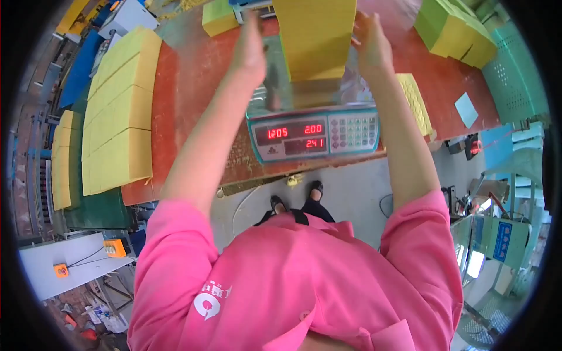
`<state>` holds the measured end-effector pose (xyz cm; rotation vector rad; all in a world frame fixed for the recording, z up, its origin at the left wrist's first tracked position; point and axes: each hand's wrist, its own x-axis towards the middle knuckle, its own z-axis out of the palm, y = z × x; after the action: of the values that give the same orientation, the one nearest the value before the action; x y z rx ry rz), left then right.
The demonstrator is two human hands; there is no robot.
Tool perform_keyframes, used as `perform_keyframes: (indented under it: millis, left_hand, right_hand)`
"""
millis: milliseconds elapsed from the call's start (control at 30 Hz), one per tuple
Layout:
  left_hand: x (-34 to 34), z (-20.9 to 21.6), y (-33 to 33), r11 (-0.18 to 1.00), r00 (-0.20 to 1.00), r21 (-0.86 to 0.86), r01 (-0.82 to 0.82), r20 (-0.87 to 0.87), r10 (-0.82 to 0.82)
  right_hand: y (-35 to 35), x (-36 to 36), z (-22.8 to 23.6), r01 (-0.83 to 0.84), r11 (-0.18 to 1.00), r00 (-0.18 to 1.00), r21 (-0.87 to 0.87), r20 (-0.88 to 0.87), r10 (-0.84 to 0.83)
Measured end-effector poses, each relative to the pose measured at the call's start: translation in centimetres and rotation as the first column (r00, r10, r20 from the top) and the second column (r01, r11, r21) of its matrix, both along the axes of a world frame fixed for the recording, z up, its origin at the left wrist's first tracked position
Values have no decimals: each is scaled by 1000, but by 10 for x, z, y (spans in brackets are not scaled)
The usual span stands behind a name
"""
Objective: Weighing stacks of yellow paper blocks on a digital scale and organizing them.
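Observation:
A tall yellow block [316,44], which looks like a stack of yellow sheets, stands on the pan of a teal and white digital scale [319,151] with lit red digits and a keypad. To the block's left, my left hand [252,51] is held with fingers stretched out and a gap between palm and block. My right hand [373,48] is at the block's right side, fingers apart and close to its edge; whether they touch it I cannot tell. Both hands are slightly blurred, and neither grips anything.
The scale sits near the front edge of a worn red table [193,88]. Yellow stacks [120,111] line its left side, and more yellow stacks [453,35] stand at the back right. A yellow textured piece [414,102] and a pale paper slip [466,110] lie right of the scale.

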<state>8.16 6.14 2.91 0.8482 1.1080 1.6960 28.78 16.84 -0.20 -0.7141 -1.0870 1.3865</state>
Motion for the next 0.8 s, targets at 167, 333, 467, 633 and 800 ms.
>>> perform_keyframes:
  millis: [167, 333, 467, 633, 800]
  left_hand:
    - [-71, -25, -140, 999, 1000, -45, 16, 10, -16]
    - [-76, -47, -213, 976, 976, -216, -4, 210, 50]
    - [-69, -51, -216, 973, 982, -230, -9, 183, 52]
    - [-63, -49, -207, 974, 984, -222, 32, 178, 8]
    - [-49, -49, -196, 969, 977, -244, 47, 214, 7]
  right_hand:
    - [-134, 49, 6, -17, 998, 996, -58, -85, 12]
    - [-239, 64, -38, -4, 950, 981, -311, -185, -56]
    - [-272, 63, -64, 18, 902, 973, -431, -201, -116]
    - [-274, 72, -60, 48, 912, 968, -408, -207, -144]
    - [-267, 83, -66, 42, 899, 961, -435, -228, -155]
